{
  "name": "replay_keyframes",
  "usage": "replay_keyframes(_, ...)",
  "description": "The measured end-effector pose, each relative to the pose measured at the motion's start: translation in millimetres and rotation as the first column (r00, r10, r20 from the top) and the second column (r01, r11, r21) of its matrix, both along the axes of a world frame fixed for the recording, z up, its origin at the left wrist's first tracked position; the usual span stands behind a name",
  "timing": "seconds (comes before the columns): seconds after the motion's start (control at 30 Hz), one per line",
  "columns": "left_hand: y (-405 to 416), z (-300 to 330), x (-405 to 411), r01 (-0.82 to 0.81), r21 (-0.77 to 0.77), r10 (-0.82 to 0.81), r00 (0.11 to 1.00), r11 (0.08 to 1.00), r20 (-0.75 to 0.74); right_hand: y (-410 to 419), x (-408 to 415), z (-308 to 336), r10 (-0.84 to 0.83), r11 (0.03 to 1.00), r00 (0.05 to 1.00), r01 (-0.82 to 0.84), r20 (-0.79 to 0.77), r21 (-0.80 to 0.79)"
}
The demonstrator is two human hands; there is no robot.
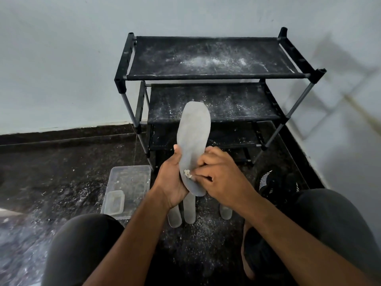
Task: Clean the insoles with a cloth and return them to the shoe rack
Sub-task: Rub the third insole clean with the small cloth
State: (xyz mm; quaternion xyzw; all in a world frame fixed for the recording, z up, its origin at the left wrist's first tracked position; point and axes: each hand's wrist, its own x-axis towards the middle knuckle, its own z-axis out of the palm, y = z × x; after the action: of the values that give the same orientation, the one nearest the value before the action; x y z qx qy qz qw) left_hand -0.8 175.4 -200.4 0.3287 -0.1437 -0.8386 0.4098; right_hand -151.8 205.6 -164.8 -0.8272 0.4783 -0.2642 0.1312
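Observation:
A grey insole (193, 133) stands upright in front of me, toe end up. My left hand (172, 182) grips its lower left edge near the heel. My right hand (220, 178) presses a small whitish wad, perhaps a bit of cloth (187, 173), against the insole's lower part. Three more grey insoles lie on the floor below my hands: two side by side (174, 217) (189, 209) and one to the right (225, 211), each partly hidden by my arms. The black shoe rack (214, 76) stands against the wall, its shelves dusted with white powder.
A clear plastic box (129, 188) with a small lid-like tray sits on the dark floor at left. A dark shoe with white stripes (274, 184) lies at right. White powder is scattered on the floor. My knees frame the bottom of the view.

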Motion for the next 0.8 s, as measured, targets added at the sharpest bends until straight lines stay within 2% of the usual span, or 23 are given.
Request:
replay_keyframes(0.13,1.3,2.7,-5.4,0.021,0.001,-0.021,0.999,1.000,-0.029,-4.1,-6.0,3.5,-0.154,0.986,0.988,0.155,0.029,-0.063)
replay_keyframes(0.2,0.8,3.3,-6.2,0.035,-0.009,-0.035,0.999,0.999,-0.016,0.7,0.7,3.7,-0.131,0.990,0.990,0.133,0.044,-0.049)
replay_keyframes(0.33,-0.5,7.8,-1.7,0.072,0.000,-0.072,0.996,0.997,-0.048,9.6,8.0,6.9,-0.047,0.992,0.993,0.033,0.110,0.122)
replay_keyframes(0.4,-0.9,5.4,-1.9,0.062,0.007,-0.062,0.997,0.998,-0.038,7.4,8.4,7.2,-0.063,0.996,0.996,0.058,0.070,0.072)
replay_keyframes(0.53,3.3,1.8,-11.4,0.067,0.013,-0.067,0.998,0.998,-0.020,-0.1,9.3,4.9,-0.207,0.978,0.977,0.206,0.052,0.010)
replay_keyframes(0.6,2.4,-0.1,-11.5,0.070,0.013,-0.070,0.997,0.997,-0.023,0.9,8.3,5.6,-0.160,0.986,0.986,0.157,0.053,0.046)
replay_keyframes(0.7,-1.8,-0.6,-4.3,0.102,0.013,-0.102,0.995,0.995,0.000,7.0,4.0,10.3,0.025,0.981,0.997,-0.038,0.070,0.189)
replay_keyframes(0.73,-2.0,-0.6,-3.3,0.108,0.010,-0.108,0.994,0.994,-0.009,7.1,2.5,11.9,0.052,0.978,0.996,-0.065,0.066,0.200)
replay_keyframes(0.8,0.0,1.3,-5.0,0.079,0.012,-0.079,0.997,0.997,-0.011,3.8,-0.5,11.9,0.003,0.990,0.998,-0.010,0.055,0.141)
